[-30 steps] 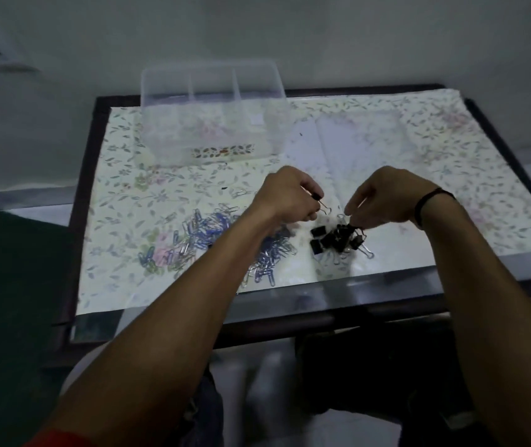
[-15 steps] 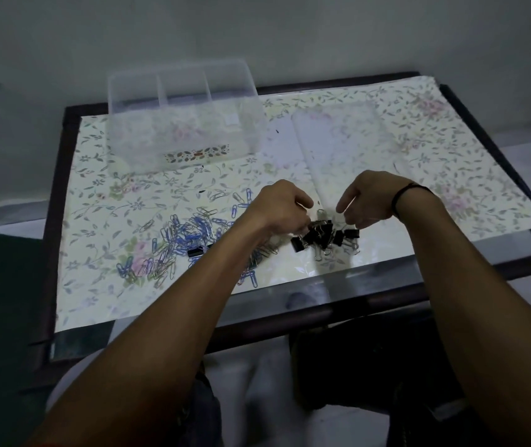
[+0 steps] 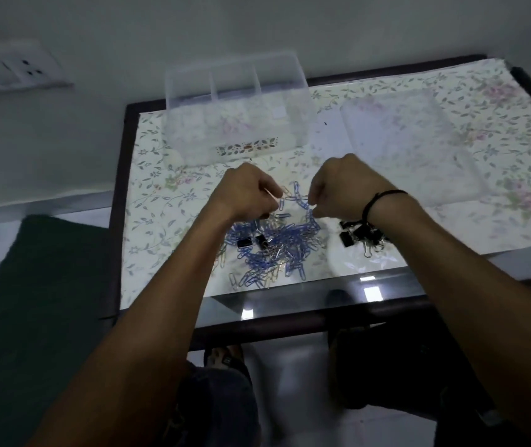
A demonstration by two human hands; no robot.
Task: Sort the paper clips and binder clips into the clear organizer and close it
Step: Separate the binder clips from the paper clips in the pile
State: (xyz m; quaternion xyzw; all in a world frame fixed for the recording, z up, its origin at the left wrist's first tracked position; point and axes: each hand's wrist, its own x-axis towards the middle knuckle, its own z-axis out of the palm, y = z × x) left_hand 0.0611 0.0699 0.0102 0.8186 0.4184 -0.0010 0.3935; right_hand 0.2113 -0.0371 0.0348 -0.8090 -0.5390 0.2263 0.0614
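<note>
A pile of blue and silver paper clips [image 3: 277,253] lies near the table's front edge, with two black binder clips [image 3: 252,242] mixed into it. Just right of it sits a heap of black binder clips [image 3: 359,238], partly hidden under my right wrist. My left hand [image 3: 246,193] and my right hand [image 3: 338,185] hover at the far side of the paper clip pile, fingers curled and pinching at clips there. The clear organizer [image 3: 193,133] stands open at the back with nothing visible in its compartments. Its clear lid [image 3: 403,140] lies flat to the right.
A floral sheet covers the dark-framed glass table [image 3: 290,314]. A wall socket plate [image 3: 9,71] is on the wall at the left. A dark green surface [image 3: 31,301] lies left of the table. My legs show below the front edge.
Both hands have moved left from the binder clip heap to the paper clip pile. The view has shifted, so the table sits further right in frame.
</note>
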